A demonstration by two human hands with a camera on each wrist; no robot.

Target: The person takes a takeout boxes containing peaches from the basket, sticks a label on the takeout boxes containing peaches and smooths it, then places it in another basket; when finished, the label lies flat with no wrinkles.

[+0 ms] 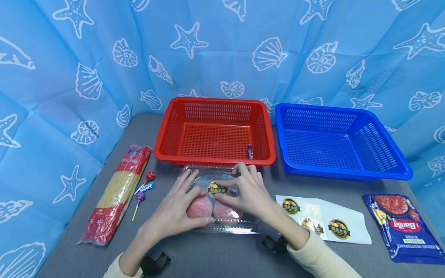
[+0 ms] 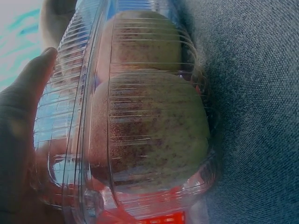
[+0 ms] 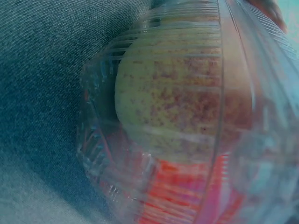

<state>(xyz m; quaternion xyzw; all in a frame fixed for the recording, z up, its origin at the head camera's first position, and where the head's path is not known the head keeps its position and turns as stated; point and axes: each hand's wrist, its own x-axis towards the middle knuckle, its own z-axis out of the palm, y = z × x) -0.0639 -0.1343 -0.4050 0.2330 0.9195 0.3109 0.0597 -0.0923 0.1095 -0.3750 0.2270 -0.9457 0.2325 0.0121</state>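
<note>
L hand (image 1: 178, 206) spread on clr box (image 1: 240, 227), R hand (image 1: 252, 190), fingers apart, touching sticker (image 1: 218, 190), red bskt (image 1: 212, 159) just behind.

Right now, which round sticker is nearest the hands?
The round sticker over the clear container, between left hand and right hand; the others lie on the white sheet.

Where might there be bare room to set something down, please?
Inside the blue plastic basket, and on the grey tabletop between the black wrist straps, this side of the clear plastic fruit box. Crowded: that box, under left hand and right hand.
</note>
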